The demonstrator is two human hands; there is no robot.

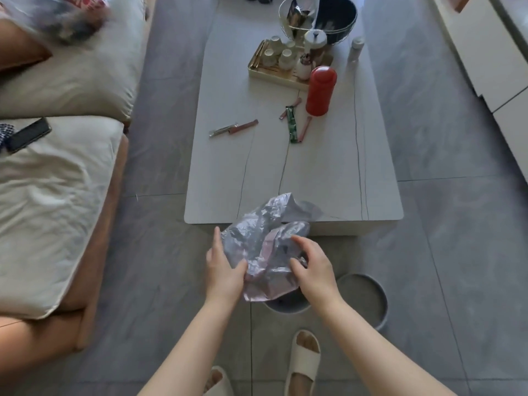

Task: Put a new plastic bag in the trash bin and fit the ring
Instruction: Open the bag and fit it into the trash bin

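A crumpled translucent grey plastic bag hangs in front of me, its top resting against the near edge of the low table. My left hand pinches its left side, and my right hand grips its right side with curled fingers. Under the bag, only a curved sliver of the grey trash bin shows on the floor. A round grey ring lies flat on the floor just right of the bin, beside my right forearm.
The white coffee table ahead carries a red bottle, a tray of cups, a wire bowl and several wrapped sachets. A sofa with a phone fills the left side. My slippered feet stand below.
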